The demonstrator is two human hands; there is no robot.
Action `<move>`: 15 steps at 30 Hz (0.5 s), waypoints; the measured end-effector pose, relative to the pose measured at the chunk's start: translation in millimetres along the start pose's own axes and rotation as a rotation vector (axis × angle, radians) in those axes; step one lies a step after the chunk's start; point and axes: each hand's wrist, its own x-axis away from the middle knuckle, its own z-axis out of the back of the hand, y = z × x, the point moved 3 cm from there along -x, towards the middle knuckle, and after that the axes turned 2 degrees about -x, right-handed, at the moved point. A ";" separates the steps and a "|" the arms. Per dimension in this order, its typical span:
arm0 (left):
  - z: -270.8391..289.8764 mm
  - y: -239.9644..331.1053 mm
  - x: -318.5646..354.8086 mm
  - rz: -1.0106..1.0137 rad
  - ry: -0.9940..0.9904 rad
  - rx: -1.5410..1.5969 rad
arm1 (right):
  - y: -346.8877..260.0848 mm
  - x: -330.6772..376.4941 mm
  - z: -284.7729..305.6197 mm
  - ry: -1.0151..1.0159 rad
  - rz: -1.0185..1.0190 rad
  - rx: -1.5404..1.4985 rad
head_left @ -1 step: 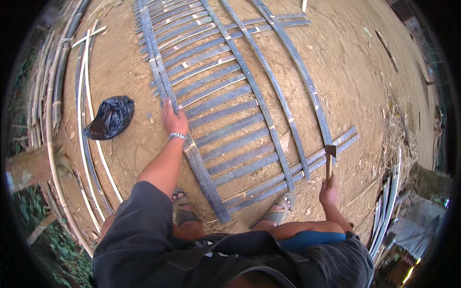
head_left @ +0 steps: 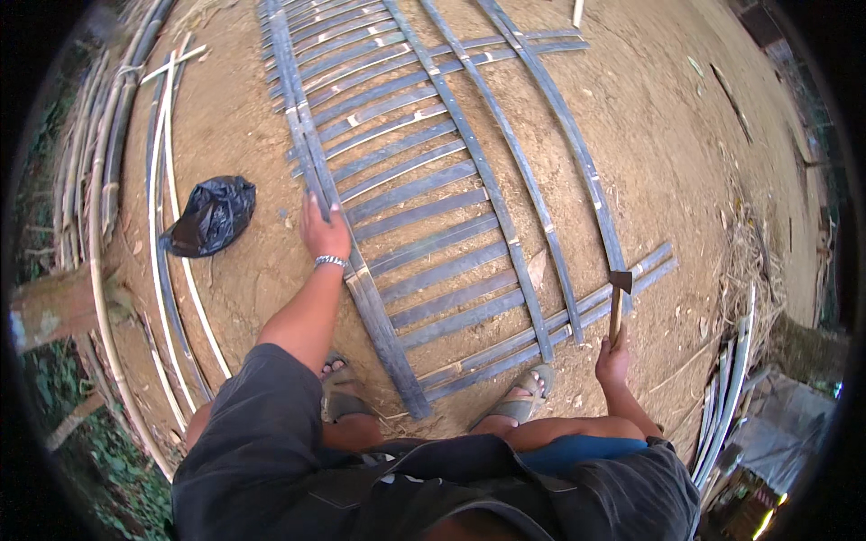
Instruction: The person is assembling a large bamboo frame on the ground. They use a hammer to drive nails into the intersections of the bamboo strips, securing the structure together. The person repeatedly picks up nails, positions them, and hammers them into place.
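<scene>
A large lattice of dark split-bamboo strips lies on the ground before me, with many short crosspieces (head_left: 439, 260) between long rails. My left hand (head_left: 325, 234), a chain bracelet at its wrist, is at the doubled left bamboo rail (head_left: 368, 302). Its fingers lie along the rail's left edge and the thumb is over the top, so the rail runs between them. In my right hand (head_left: 613, 359) is a small hatchet (head_left: 617, 311) by its pale wooden handle. The dark metal head is up, in front of the lattice's near right corner.
A black plastic bag (head_left: 213, 216) sits on the dirt at left. Beyond it are loose pale strips (head_left: 155, 194) and a stack of bamboo poles (head_left: 110, 180). At right lie dry shavings (head_left: 747, 257) and leaning strips (head_left: 726, 388). My sandalled feet (head_left: 525, 397) stand at the near end.
My left hand has shifted slightly left and toward me along the rail, its thumb moving from the rail's right edge onto its top. The right hand and hatchet stay nearly in place.
</scene>
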 end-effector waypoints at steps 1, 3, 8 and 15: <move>10.7 -12.4 10.8 0.040 0.007 -0.039 | -1.7 -5.0 -7.7 0.016 0.030 0.011; 30.8 -32.5 37.1 0.103 -0.011 -0.109 | -12.1 -27.9 -17.9 -0.002 0.077 0.025; 35.8 -19.7 82.0 0.055 -0.087 -0.149 | -10.3 -89.4 -31.3 -0.090 0.272 0.058; 20.2 49.5 74.8 -0.359 -0.418 -0.294 | -24.3 -99.6 -44.0 -0.154 0.176 0.162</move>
